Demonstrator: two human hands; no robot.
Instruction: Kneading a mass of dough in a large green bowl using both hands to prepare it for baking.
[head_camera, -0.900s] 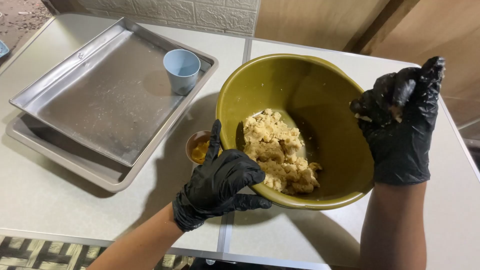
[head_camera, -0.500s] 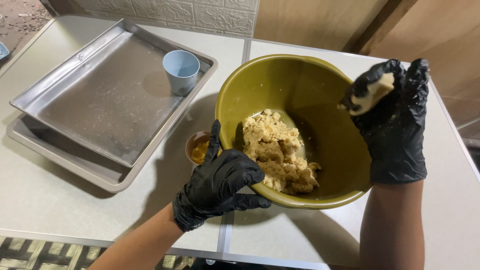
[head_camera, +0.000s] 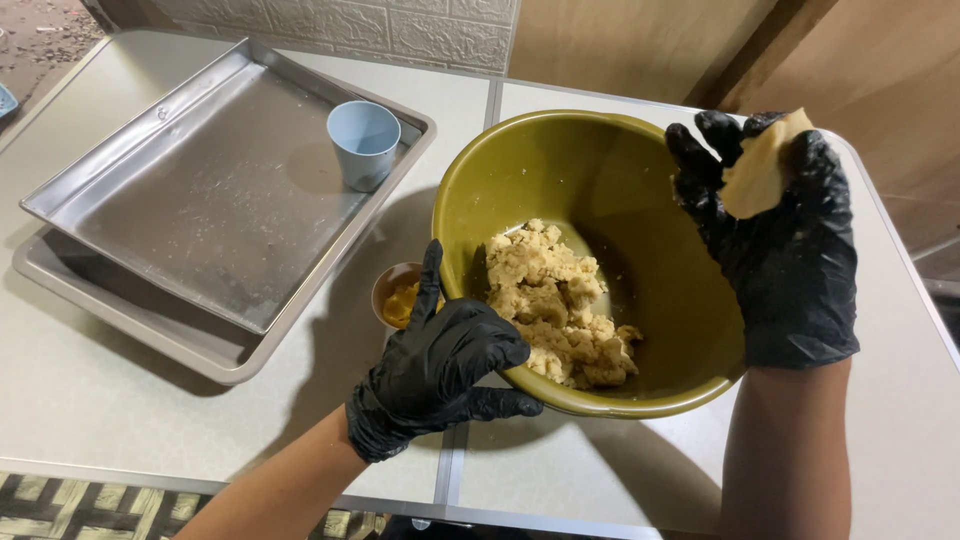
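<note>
Right hand (head_camera: 775, 235) is clamped on a pale dough piece (head_camera: 757, 172) above the olive bowl (head_camera: 640, 240), shaping it, while left hand (head_camera: 440, 360) grips the bowl rim beside the crumbly dough (head_camera: 560, 305).

Hidden in part: small orange-filled cup (head_camera: 398, 297) behind the left hand (head_camera: 440, 360) and olive bowl (head_camera: 560, 160); dough piece (head_camera: 758, 168) half wrapped in the right hand (head_camera: 785, 240) grip; lower tray (head_camera: 150, 340) under the upper; worktop (head_camera: 120, 430) cut off at the edges.

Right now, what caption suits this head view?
Gloved left hand steadies an olive bowl of dough; right hand lifts a dough piece.
</note>
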